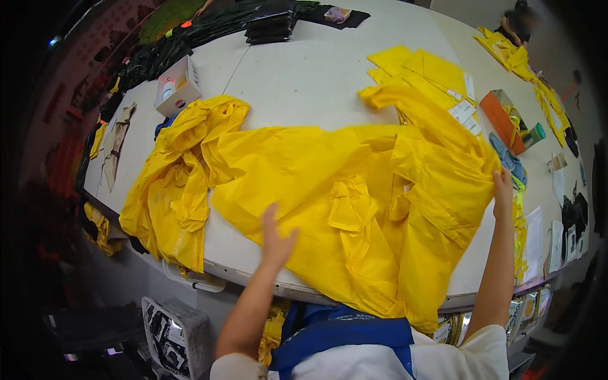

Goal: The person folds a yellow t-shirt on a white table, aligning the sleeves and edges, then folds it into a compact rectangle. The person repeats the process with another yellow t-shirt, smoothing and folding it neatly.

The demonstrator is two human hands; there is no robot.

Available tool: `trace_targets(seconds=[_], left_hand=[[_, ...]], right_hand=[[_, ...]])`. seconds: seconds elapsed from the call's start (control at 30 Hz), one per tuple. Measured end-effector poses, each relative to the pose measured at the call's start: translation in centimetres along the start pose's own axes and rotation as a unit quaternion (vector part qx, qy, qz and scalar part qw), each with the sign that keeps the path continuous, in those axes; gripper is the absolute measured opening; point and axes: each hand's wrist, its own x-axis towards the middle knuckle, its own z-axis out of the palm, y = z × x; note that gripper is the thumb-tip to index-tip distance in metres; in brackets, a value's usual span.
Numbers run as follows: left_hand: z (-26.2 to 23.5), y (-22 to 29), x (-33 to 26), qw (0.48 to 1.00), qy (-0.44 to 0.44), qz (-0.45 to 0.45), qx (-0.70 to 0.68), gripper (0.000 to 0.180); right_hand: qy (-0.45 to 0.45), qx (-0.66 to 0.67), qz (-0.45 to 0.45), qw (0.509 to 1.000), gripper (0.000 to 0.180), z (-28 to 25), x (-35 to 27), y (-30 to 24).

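Note:
A large yellow raincoat (pixel 304 164) lies spread and crumpled across the white table, its lower part hanging over the front edge towards me. At its right side my right hand (pixel 502 183) is closed on the fabric, and a fold above that hand stands raised off the table. My left hand (pixel 277 239) hovers at the near left edge of the coat with its fingers apart, holding nothing; whether it brushes the cloth I cannot tell. Left of the coat, a second bunched yellow garment (pixel 171 190) droops over the table edge.
Folded yellow garments (pixel 437 69) with white labels lie beyond the coat. An orange box (pixel 503 120) stands at the right, a white box (pixel 178 85) at the far left. Black folded packs (pixel 269 22) are stacked at the back. A white bin (pixel 174 342) stands below, left.

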Motion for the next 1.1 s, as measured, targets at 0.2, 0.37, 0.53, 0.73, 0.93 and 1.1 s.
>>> trace_targets(seconds=[0.2, 0.37, 0.53, 0.73, 0.93, 1.1], left_hand=[[4.2, 1.3, 5.7, 0.961, -0.012, -0.036, 0.274, 0.095], [-7.1, -10.1, 10.5, 0.926, 0.148, -0.267, 0.223, 0.101], [-11.3, -19.4, 12.3, 0.887, -0.208, -0.408, -0.059, 0.076], [-14.6, -13.8, 13.0, 0.909, -0.119, -0.394, -0.069, 0.051], [-10.8, -17.2, 6.8, 0.85, -0.145, -0.441, -0.249, 0.052], [-11.2, -14.8, 5.8, 0.873, -0.268, -0.404, -0.063, 0.045]], right_hand=[[-0.067, -0.35, -0.278, 0.892, 0.1, 5.0, -15.9, 5.7], [-0.214, -0.395, -0.062, 0.891, 0.075, 6.0, -22.6, 6.3], [-0.277, -0.046, -0.015, 0.96, 0.045, -2.7, -14.0, 8.2], [-0.162, 0.403, 0.073, 0.898, 0.042, -12.0, -3.7, 4.1], [-0.035, 0.136, 0.354, 0.925, 0.084, -15.7, -10.2, 13.7], [0.073, -0.265, 0.099, 0.956, 0.087, -11.1, -17.1, 19.9]])
